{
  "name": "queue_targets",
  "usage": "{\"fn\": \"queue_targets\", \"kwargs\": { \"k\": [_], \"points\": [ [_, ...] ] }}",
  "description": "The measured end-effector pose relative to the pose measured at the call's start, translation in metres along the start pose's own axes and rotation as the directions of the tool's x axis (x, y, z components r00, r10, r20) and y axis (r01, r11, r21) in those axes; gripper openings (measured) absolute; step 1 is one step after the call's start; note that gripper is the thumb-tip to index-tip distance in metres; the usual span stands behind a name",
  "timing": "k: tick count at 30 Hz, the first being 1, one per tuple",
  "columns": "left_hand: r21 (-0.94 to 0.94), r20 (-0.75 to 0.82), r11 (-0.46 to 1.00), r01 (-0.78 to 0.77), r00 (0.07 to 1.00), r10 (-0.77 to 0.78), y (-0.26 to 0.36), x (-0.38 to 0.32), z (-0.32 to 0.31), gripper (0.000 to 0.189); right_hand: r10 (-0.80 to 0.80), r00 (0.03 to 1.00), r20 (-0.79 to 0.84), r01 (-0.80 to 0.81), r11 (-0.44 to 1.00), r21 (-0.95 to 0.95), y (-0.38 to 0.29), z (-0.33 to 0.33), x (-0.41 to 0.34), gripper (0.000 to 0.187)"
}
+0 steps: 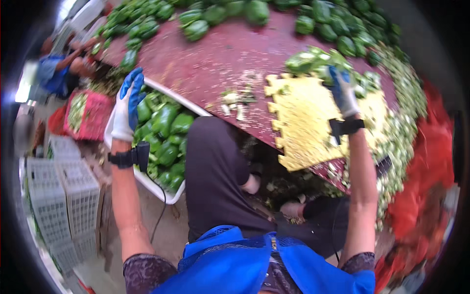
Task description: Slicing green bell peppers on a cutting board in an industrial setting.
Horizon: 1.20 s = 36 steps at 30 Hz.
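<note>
My left hand [128, 104], in a white and blue work glove, is raised beside a white crate [172, 96] full of green bell peppers [165, 119]. Its fingers are extended and nothing shows in it. Over a yellow foam mat [303, 121] on the red tabletop [216, 60] is my right hand [343, 90], in a similar glove. It is next to opened, pale-fleshed green peppers [306, 60] at the mat's far edge. Blur and the hand's angle hide whether it touches or grips one. Seeds and pale pepper scraps [235, 99] lie on the tabletop left of the mat.
Whole green peppers [257, 13] line the table's far side. Cut green pieces [400, 121] are heaped at the right, by red sheeting [422, 154]. White plastic crates [66, 194] and a pink crate [97, 117] stand left. Another person [57, 71] sits at the upper left.
</note>
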<state>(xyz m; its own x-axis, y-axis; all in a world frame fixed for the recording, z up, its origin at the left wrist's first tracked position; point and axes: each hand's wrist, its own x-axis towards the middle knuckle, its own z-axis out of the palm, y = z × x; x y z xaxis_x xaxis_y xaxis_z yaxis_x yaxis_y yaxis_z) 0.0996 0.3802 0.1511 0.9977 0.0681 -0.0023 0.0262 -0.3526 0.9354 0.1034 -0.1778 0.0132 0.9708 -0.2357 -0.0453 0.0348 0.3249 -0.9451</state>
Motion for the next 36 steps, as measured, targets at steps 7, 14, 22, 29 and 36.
{"fn": "queue_targets", "kwargs": {
  "k": [7,14,22,29,36],
  "points": [
    [-0.727,0.538,0.632,0.267,0.794,0.283,0.068,-0.075,0.186,0.058,0.029,0.985,0.169,-0.030,1.000,0.004,-0.059,0.162,-0.141,0.033],
    [-0.691,0.721,0.223,0.688,0.678,0.143,0.054,-0.121,0.270,0.038,-0.557,0.774,0.302,0.387,0.037,-0.921,-0.086,0.117,-0.197,0.046],
    [-0.741,0.431,0.608,0.284,0.896,0.107,0.057,-0.166,0.304,0.023,-0.211,0.875,0.436,0.437,-0.040,-0.898,-0.065,0.094,-0.246,0.051],
    [-0.636,0.681,0.647,0.420,0.700,0.215,0.068,-0.167,0.290,0.035,-0.168,0.889,0.426,0.428,0.635,-0.643,-0.033,0.059,-0.237,0.054],
    [-0.672,0.598,0.702,0.235,0.732,0.326,0.035,-0.157,0.294,0.038,-0.280,0.855,0.436,0.513,0.337,-0.790,-0.049,0.094,-0.251,0.057]
  ]
}}
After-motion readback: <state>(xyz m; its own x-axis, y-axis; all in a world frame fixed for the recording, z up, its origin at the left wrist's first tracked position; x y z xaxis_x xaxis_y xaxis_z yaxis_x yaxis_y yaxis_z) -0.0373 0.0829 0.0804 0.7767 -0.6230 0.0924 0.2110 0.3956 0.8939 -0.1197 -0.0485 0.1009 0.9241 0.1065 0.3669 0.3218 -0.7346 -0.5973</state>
